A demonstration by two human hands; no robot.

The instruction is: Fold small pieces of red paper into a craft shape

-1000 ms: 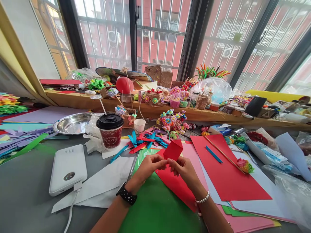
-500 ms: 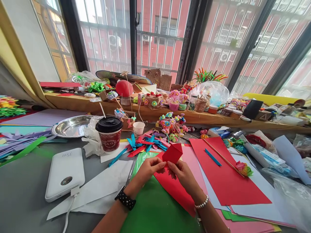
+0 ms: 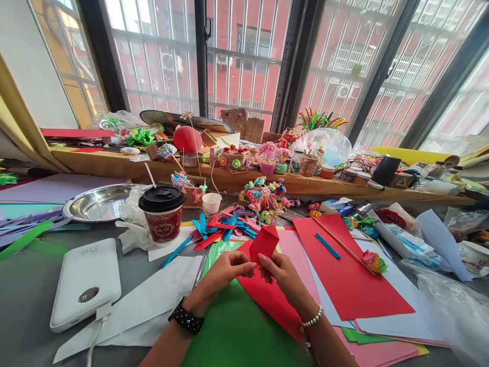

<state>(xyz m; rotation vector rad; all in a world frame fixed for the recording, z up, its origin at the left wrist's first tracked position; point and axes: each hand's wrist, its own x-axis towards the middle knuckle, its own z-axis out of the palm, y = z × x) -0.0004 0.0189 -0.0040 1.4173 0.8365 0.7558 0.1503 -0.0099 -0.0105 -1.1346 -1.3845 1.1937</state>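
A small folded piece of red paper [image 3: 264,242] stands tilted above the work surface. My right hand [image 3: 281,272] pinches its lower edge between thumb and fingers. Beside its lower left corner is my left hand [image 3: 229,270], thumb and fingertips pressed together; whether they grip the paper's edge I cannot tell. Under my hands a larger red sheet [image 3: 273,306] lies slanted over a green sheet [image 3: 229,331]. Behind the folded piece lies a pile of blue and red folded paper strips [image 3: 225,227].
On the left stand a lidded coffee cup [image 3: 163,224], a white power bank [image 3: 87,283] with a cable, and a metal tray [image 3: 72,211]. A small paper cup [image 3: 211,205] is behind. To the right, a red sheet [image 3: 355,280] carries a stick with a paper flower [image 3: 374,261].
The view has turned slightly right, so things sit further left. My left fingertips have slipped lower and a little away from the folded red paper, while my right hand keeps its pinch.
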